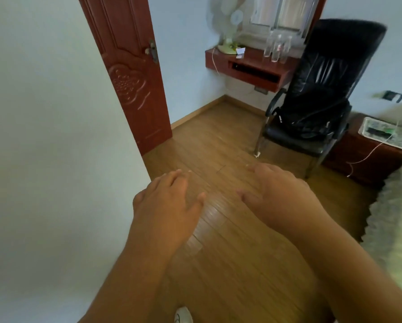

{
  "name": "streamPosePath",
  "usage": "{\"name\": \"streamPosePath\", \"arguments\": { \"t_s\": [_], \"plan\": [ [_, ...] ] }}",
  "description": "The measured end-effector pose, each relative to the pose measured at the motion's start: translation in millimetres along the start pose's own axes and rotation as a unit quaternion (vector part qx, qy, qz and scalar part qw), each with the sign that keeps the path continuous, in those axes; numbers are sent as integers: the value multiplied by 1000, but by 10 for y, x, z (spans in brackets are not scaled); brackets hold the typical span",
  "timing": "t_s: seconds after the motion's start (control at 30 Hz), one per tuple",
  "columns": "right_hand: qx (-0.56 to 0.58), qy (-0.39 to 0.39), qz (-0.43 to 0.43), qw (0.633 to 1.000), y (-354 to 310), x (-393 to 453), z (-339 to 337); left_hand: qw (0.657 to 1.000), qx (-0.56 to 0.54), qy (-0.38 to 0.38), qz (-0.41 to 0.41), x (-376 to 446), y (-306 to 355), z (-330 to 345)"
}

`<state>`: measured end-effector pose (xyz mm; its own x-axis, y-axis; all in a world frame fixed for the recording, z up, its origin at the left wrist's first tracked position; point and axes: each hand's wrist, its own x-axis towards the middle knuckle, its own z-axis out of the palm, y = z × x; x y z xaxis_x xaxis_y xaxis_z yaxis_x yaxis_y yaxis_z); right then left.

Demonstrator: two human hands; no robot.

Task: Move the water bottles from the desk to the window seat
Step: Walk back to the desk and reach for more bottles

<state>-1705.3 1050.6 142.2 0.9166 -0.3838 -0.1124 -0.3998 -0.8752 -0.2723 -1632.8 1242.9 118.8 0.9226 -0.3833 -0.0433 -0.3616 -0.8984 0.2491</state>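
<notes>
Hands empty, both of them, held out palm-down over bare wooden floor (pixel 230 252) in the lower half of the view. Left hand (pixel 169 206) at about 7 o'clock from the centre, fingers loosely spread, thumb pointing inward, gripping nothing. Right hand (pixel 277 194) at about 5 o'clock, likewise flat and relaxed, fingers extended forward, nothing in its grasp.

Water bottles (pixel 277 48) far off at 1 o'clock: a small cluster of clear, upright bottles, exact count hard to tell through blur, standing close together on a red wall-mounted worktop (pixel 253 59) below a window (pixel 281 12). At 11 o'clock from the bottles, on the same worktop, a white fan (pixel 228 22). At 3 o'clock from the worktop, just beside it, a black chair (pixel 319 94), partly screening the right end. At 10 o'clock in the view, a red-brown door (pixel 130 73). At 4 o'clock, a low dark cabinet (pixel 363 150) with a tray on top. Window seat not clearly identifiable anywhere in view.

Step in hand, by judgement: the approach, well apart from the bottles, none picked up yet. Next move likely calls for walking forward across the floor toward 1 o'clock, keeping left of the chair, then closing one hand round each bottle body, upright, taking care not to topple the neighbours.
</notes>
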Motion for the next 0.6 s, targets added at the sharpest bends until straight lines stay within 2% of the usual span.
{"name": "streamPosePath", "arguments": {
  "t_s": [0.13, 0.3, 0.6],
  "plan": [
    [7, 22, 42, 999, -211, 268, -33, 998, -19, 12, 58, 487, -125, -143],
    [10, 25, 96, 995, -367, 457, 87, 993, -22, -19, 111, 884, -270, -98],
    [14, 10, 123, 992, -366, 861, 177, 990, -25, -53, 132, 1375, -344, 32]
  ]
}}
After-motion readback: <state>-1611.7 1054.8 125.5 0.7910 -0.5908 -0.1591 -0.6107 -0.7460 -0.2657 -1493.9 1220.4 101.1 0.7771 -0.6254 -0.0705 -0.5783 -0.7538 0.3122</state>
